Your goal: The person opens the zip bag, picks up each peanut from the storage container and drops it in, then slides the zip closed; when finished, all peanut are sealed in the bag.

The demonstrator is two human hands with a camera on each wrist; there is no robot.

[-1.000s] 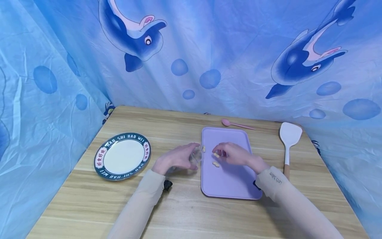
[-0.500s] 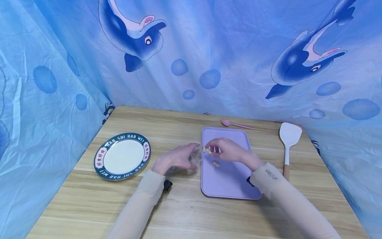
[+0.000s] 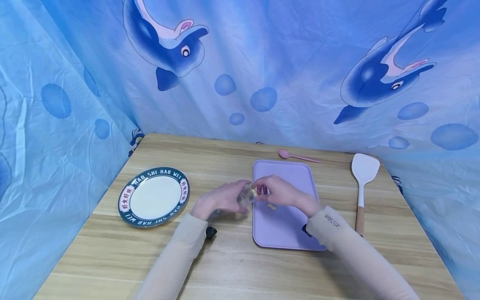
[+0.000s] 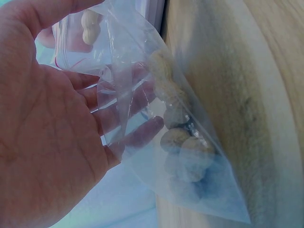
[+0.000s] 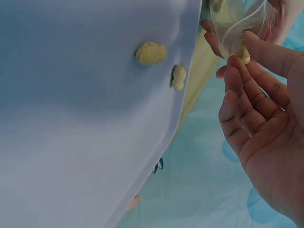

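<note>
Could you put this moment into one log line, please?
left hand: holds clear bag, peanuts inside | right hand: pinches peanut at bag's mouth | purple tray: two loose peanuts

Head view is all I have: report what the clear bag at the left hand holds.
Observer: Left wrist view: several peanuts lie in the lower part of the bag.
Operator: Check the tray beneath the right hand.
Observer: The right wrist view shows two peanuts on the tray: one further in, another close to the rim.
Operator: Describe the bag's mouth.
Observer: A thin red line runs beside the opening, seen in both wrist views.
</note>
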